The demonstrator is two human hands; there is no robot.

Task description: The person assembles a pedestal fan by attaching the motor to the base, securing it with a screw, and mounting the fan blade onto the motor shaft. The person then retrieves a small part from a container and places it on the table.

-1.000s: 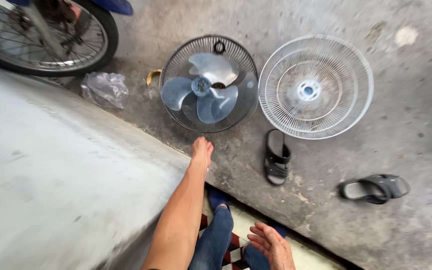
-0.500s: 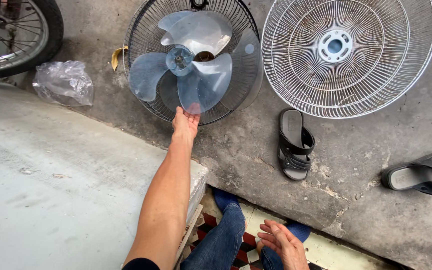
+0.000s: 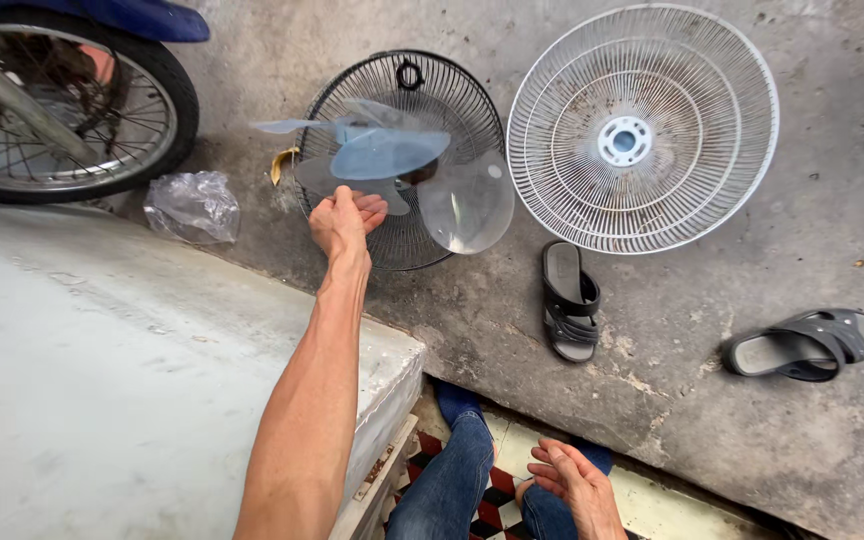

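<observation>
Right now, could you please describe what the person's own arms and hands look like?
Both hands are bare, with no gloves, rings or watch showing. The left hand has a bare forearm with no sleeve in view. Of the right hand only the hand and wrist show, also uncovered.

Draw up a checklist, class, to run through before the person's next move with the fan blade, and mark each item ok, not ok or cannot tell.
1. Left hand grips the clear fan blade: ok.
2. Blade lifted free of the black grille: cannot tell.
3. Right hand free, resting by the knee: ok.
4. White grille lies apart from the blade: ok.
5. Plastic bag lies apart from the blade: ok.
6. Blade uncracked: cannot tell.
</observation>
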